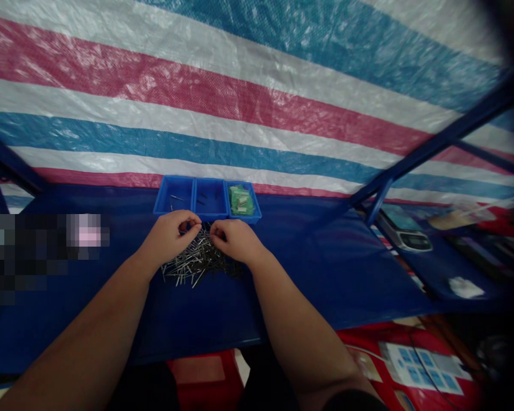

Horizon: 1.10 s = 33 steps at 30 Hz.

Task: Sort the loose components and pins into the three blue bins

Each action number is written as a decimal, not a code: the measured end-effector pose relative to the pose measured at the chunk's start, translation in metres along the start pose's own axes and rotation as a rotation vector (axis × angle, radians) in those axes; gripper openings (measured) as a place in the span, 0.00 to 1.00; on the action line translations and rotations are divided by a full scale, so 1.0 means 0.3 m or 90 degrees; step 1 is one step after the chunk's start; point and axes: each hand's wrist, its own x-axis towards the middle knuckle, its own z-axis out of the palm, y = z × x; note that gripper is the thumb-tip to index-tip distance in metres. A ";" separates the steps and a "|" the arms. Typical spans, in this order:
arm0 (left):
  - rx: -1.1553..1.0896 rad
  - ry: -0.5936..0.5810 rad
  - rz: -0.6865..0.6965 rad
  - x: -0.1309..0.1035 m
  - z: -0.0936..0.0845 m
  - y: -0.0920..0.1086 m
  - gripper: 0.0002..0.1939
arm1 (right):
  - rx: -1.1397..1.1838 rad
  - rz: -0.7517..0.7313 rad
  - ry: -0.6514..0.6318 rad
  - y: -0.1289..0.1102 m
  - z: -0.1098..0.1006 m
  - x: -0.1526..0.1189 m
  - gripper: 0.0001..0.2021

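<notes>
A loose pile of thin metal pins [197,260] lies on the blue table. Over its upper left part is my left hand [171,234], thumb and fingertips pinched together. My right hand [235,238] is pinched too, over the pile's upper right part, a short gap away from the left. Whatever either hand holds is too small to make out. Just behind the hands stand three joined blue bins: the left bin [163,194] has a few pins, the middle bin [209,188] a few small dark pieces, and the right one green packets [241,200].
The blue table [317,262] extends to both sides, with a striped plastic sheet [248,103] behind it. At the right are a blue frame bar [411,160] and a scale [411,238]. A blurred-out area covers the far left.
</notes>
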 end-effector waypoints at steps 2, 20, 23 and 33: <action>-0.023 -0.024 0.011 -0.002 0.005 0.007 0.10 | 0.030 -0.011 0.027 -0.001 -0.002 0.001 0.04; -0.273 -0.070 -0.115 -0.004 0.034 0.009 0.09 | 0.108 -0.075 0.071 -0.020 -0.007 0.003 0.02; -0.284 -0.067 -0.128 0.002 0.030 0.004 0.09 | 0.111 -0.065 0.071 -0.020 -0.007 0.003 0.02; -0.196 0.314 -0.271 0.021 -0.021 -0.049 0.14 | -0.004 0.012 0.023 0.010 0.010 0.003 0.09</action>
